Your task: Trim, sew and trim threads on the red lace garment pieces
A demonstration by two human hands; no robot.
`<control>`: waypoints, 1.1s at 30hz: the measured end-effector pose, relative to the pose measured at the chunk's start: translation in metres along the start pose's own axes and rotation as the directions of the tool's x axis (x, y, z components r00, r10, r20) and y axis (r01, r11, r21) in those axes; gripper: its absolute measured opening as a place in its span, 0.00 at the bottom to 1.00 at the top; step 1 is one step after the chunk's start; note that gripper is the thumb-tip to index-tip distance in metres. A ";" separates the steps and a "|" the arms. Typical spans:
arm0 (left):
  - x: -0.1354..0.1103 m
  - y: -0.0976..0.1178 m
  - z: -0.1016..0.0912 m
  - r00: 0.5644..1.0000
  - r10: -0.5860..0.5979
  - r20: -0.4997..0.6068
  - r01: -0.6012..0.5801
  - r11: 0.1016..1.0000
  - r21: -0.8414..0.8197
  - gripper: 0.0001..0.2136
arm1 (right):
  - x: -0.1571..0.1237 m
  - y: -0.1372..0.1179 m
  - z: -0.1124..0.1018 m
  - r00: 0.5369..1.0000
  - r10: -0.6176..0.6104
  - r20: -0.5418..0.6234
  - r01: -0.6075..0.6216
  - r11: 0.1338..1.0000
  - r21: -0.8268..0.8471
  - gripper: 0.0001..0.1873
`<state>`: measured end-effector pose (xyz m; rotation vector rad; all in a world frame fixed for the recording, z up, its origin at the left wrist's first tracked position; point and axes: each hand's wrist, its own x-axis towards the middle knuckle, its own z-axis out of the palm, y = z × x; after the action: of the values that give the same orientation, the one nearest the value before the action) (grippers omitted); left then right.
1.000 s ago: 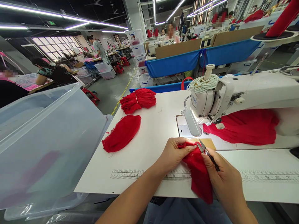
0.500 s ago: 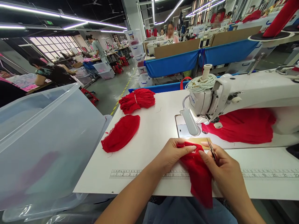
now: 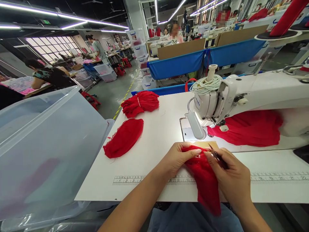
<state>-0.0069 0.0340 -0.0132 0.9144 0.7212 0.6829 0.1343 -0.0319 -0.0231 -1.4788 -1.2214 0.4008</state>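
My left hand [image 3: 180,158] pinches the top edge of a red fabric piece [image 3: 205,180] that hangs over the near edge of the white sewing table [image 3: 159,135]. Just to its right, my right hand [image 3: 230,177] grips small thread snips [image 3: 217,157], whose tips rest against the fabric's top edge. Both hands sit in front of the white sewing machine [image 3: 241,96].
A flat red lace piece [image 3: 124,138] and a tied red bundle [image 3: 140,103] lie at the table's left. More red fabric [image 3: 248,127] lies under the machine arm. A clear plastic bin [image 3: 45,148] stands at the left. Other people work at stations behind.
The snips have closed in on the fabric edge and my right hand has turned slightly. The camera has shifted a little; the fabric piece stays in place.
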 end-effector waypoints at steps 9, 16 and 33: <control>-0.003 0.003 0.004 1.000 -0.019 -0.007 0.020 0.986 0.165 0.21 | 0.008 0.001 0.007 0.998 -0.038 0.055 0.043 0.995 -0.088 0.11; -0.004 0.005 0.005 0.998 -0.052 -0.031 0.055 0.992 0.110 0.19 | 0.010 0.010 -0.003 0.927 0.363 0.097 -0.373 0.856 0.357 0.20; -0.005 0.004 0.004 1.000 -0.013 -0.002 0.013 0.973 0.231 0.16 | 0.010 0.003 0.005 0.994 -0.106 0.035 0.108 0.990 -0.088 0.14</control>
<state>-0.0072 0.0297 -0.0067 1.1215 0.8183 0.5954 0.1355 -0.0203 -0.0243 -1.4805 -1.3517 0.2998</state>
